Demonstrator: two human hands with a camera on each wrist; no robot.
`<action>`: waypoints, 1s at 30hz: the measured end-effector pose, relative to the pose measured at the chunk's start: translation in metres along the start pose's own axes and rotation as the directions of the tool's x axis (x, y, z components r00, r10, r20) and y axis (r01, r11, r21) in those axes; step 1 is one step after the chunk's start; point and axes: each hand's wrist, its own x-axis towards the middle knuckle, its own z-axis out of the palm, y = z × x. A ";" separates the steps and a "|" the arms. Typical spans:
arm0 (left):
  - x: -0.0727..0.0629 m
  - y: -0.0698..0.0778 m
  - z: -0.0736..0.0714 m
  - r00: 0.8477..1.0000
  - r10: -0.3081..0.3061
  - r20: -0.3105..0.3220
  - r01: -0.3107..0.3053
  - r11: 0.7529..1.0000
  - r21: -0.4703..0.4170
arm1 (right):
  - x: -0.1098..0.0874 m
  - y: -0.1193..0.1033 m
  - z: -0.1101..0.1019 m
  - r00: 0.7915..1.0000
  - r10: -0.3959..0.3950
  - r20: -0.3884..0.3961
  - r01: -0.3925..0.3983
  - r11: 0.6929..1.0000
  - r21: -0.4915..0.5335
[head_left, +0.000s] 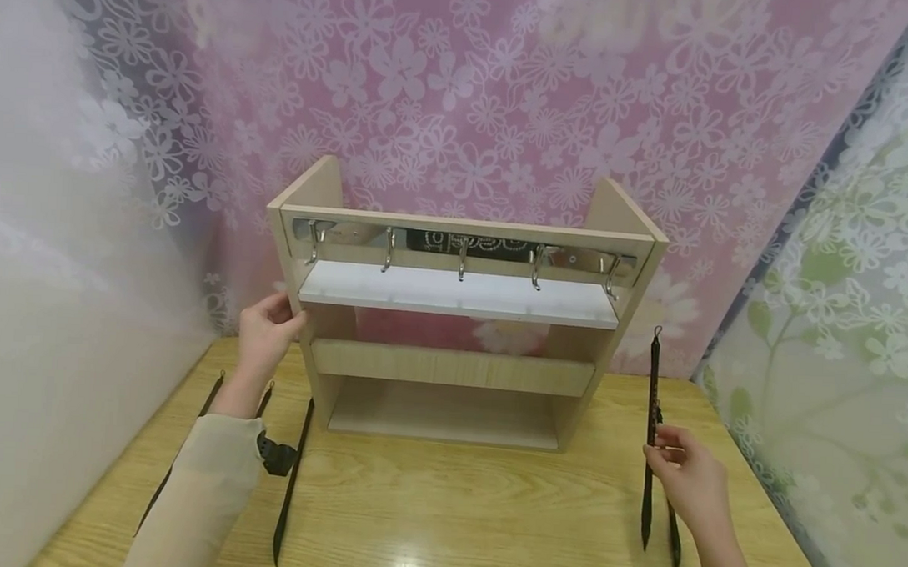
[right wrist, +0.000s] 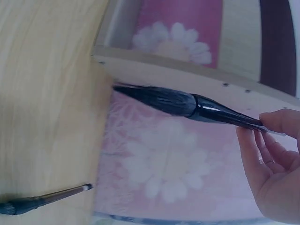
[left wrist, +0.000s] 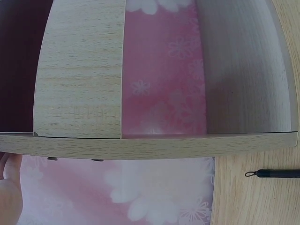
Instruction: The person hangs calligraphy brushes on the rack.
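Pinched only by fingertips of the right hand [head_left: 693,477], the brush [head_left: 653,378] could swing; the left hand [head_left: 264,334] grips the rack [head_left: 451,367].

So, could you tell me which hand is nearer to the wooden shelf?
The left: the left hand touches the left side of the wooden shelf. The right hand is apart from it, out to the right, holding a brush.
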 end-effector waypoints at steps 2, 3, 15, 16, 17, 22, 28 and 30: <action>0.000 0.001 0.000 1.000 0.006 -0.003 -0.006 1.000 -0.006 | -0.002 -0.007 -0.002 1.000 -0.019 -0.011 0.019 1.000 -0.009; 0.000 0.001 0.000 1.000 0.010 -0.004 -0.010 1.000 -0.005 | -0.003 -0.010 -0.003 1.000 -0.028 -0.014 0.028 1.000 -0.010; 0.000 -0.001 0.001 1.000 0.029 -0.009 -0.029 0.999 0.014 | -0.010 -0.035 -0.010 0.994 -0.109 -0.026 0.109 0.994 -0.003; -0.001 -0.001 0.001 1.000 0.029 -0.008 -0.029 1.000 0.013 | -0.011 -0.036 -0.010 0.993 -0.113 -0.027 0.113 0.994 -0.002; -0.001 -0.001 0.001 1.000 0.029 -0.007 -0.028 1.000 0.011 | -0.011 -0.038 -0.010 0.992 -0.120 -0.031 0.120 0.993 -0.001; -0.003 0.005 0.000 1.000 0.017 -0.004 -0.017 1.000 0.002 | -0.013 -0.046 -0.011 0.984 -0.164 -0.065 0.164 0.986 -0.001; -0.005 0.010 0.001 1.000 0.004 -0.006 -0.004 1.000 -0.002 | -0.016 -0.056 -0.014 0.983 -0.179 -0.050 0.180 0.983 0.025; -0.004 0.008 0.001 1.000 0.004 -0.005 -0.004 1.000 0.003 | -0.017 -0.059 -0.015 0.982 -0.184 -0.052 0.186 0.982 0.023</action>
